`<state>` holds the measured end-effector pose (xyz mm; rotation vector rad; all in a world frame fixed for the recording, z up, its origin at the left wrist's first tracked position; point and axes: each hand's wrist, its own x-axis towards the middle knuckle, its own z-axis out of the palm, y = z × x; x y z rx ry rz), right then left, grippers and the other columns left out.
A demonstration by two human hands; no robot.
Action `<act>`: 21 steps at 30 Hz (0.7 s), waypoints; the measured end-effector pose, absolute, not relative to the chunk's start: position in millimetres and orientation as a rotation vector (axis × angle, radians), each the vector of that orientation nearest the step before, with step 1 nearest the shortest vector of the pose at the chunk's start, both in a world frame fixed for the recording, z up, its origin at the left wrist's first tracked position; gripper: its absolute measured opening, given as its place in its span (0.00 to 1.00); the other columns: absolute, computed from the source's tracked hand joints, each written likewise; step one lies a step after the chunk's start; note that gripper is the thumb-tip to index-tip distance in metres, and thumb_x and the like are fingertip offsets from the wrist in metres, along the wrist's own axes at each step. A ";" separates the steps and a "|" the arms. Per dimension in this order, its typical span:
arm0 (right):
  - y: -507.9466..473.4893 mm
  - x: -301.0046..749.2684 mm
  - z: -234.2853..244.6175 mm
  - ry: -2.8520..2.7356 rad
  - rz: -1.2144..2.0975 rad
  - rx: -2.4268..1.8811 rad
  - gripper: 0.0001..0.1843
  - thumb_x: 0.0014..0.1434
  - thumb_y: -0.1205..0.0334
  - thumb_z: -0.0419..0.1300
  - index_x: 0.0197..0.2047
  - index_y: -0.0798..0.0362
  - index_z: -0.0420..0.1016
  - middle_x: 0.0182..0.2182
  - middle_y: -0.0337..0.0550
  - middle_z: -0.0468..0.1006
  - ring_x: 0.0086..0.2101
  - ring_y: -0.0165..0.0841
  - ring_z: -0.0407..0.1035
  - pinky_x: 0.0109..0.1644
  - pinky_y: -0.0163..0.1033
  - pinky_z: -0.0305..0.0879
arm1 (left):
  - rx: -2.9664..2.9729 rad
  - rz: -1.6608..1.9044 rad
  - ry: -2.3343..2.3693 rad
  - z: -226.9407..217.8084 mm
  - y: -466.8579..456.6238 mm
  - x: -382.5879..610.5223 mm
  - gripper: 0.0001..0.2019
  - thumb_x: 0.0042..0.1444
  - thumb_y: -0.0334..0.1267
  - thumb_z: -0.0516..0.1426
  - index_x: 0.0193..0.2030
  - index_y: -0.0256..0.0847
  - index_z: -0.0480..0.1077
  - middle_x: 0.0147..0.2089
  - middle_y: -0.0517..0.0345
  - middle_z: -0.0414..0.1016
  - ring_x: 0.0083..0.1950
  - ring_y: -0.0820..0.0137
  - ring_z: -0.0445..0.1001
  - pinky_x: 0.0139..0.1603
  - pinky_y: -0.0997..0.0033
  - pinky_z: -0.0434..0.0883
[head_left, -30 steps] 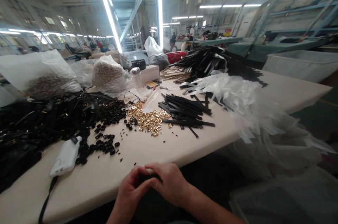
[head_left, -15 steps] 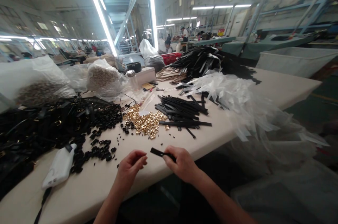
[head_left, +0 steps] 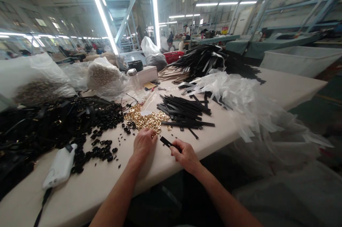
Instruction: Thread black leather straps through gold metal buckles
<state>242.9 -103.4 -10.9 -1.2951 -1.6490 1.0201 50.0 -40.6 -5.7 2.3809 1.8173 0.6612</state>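
My right hand [head_left: 185, 154] pinches a short black strap [head_left: 167, 142] and holds it just above the cream table [head_left: 107, 180]. My left hand [head_left: 143, 142] reaches forward with fingers curled down onto the near edge of a pile of gold buckles [head_left: 146, 119]; its fingertips are hidden among them. A loose bundle of black straps [head_left: 184, 111] lies just beyond my right hand. Small black rings [head_left: 103, 147] are scattered to the left of my left hand.
A white handheld device [head_left: 61, 166] lies at the left. A big heap of black parts [head_left: 40, 127] fills the far left. Clear plastic sleeves [head_left: 240, 98] spill over the right edge. Bags of parts [head_left: 104, 75], a jar [head_left: 133, 77] and more black straps [head_left: 205, 61] stand farther back.
My hands, joined at the table's near edge a second ago, have parted. The left moved forward onto the gold buckles; the right keeps the black strap and moved forward a little.
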 end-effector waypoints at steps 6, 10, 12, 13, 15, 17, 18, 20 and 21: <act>-104.5 242.0 -11.8 -1.687 0.943 -1.313 0.08 0.60 0.60 0.54 0.31 0.52 0.70 0.24 0.35 0.74 0.23 0.28 0.66 0.28 0.31 0.61 | 2.398 0.685 1.762 -4.4 -44.9 44.7 0.07 0.57 0.35 0.55 0.31 0.42 0.74 0.37 0.53 0.73 0.40 0.63 0.69 0.43 0.66 0.65; -105.3 242.7 -10.3 -1.688 0.944 -1.301 0.08 0.61 0.60 0.54 0.32 0.52 0.70 0.24 0.35 0.74 0.23 0.28 0.67 0.29 0.31 0.61 | 2.389 0.702 1.772 -3.8 -48.9 43.4 0.06 0.56 0.34 0.55 0.29 0.42 0.72 0.36 0.54 0.72 0.39 0.63 0.70 0.42 0.66 0.65; -105.5 242.8 -9.7 -1.687 0.948 -1.300 0.08 0.61 0.60 0.54 0.32 0.52 0.69 0.24 0.35 0.74 0.23 0.28 0.67 0.30 0.31 0.61 | 2.379 0.710 1.785 -3.7 -52.1 42.3 0.06 0.54 0.33 0.55 0.28 0.43 0.71 0.35 0.55 0.72 0.39 0.64 0.70 0.41 0.66 0.65; -105.6 242.9 -9.4 -1.685 0.950 -1.301 0.08 0.61 0.60 0.54 0.32 0.52 0.69 0.24 0.36 0.74 0.24 0.28 0.67 0.30 0.31 0.61 | 2.370 0.714 1.785 -3.5 -54.1 41.3 0.05 0.54 0.32 0.55 0.28 0.43 0.70 0.35 0.55 0.72 0.39 0.64 0.70 0.41 0.67 0.65; -105.8 243.0 -9.2 -1.677 0.954 -1.300 0.08 0.61 0.60 0.54 0.32 0.52 0.69 0.24 0.36 0.74 0.24 0.28 0.67 0.30 0.32 0.61 | 2.317 0.731 1.788 -3.0 -58.5 37.8 0.05 0.53 0.32 0.55 0.27 0.43 0.69 0.34 0.56 0.72 0.37 0.65 0.70 0.39 0.67 0.65; -105.9 243.2 -9.4 -1.672 0.964 -1.293 0.08 0.61 0.60 0.54 0.32 0.52 0.69 0.24 0.36 0.74 0.24 0.28 0.67 0.30 0.32 0.61 | 2.195 0.773 1.806 -3.0 -63.1 32.0 0.05 0.53 0.33 0.55 0.26 0.42 0.67 0.31 0.58 0.72 0.33 0.67 0.70 0.36 0.69 0.65; -105.8 243.3 -9.7 -1.672 0.970 -1.288 0.08 0.60 0.61 0.53 0.32 0.52 0.69 0.24 0.36 0.74 0.24 0.28 0.66 0.30 0.32 0.61 | 2.118 0.803 1.814 -3.4 -65.1 28.4 0.06 0.53 0.35 0.54 0.26 0.42 0.67 0.29 0.59 0.72 0.32 0.68 0.70 0.35 0.70 0.64; -105.3 243.5 -10.7 -1.676 0.977 -1.284 0.07 0.60 0.61 0.53 0.32 0.52 0.69 0.24 0.35 0.73 0.24 0.28 0.66 0.29 0.31 0.61 | 1.966 0.881 1.825 -5.6 -68.1 20.9 0.06 0.54 0.37 0.53 0.27 0.42 0.67 0.27 0.61 0.72 0.29 0.69 0.70 0.33 0.71 0.64; -104.8 243.6 -11.4 -1.679 0.979 -1.287 0.07 0.59 0.61 0.53 0.31 0.52 0.70 0.24 0.35 0.73 0.24 0.28 0.66 0.29 0.31 0.61 | 1.901 0.918 1.824 -7.4 -68.9 17.6 0.06 0.54 0.38 0.53 0.27 0.42 0.67 0.26 0.62 0.71 0.28 0.69 0.70 0.32 0.72 0.64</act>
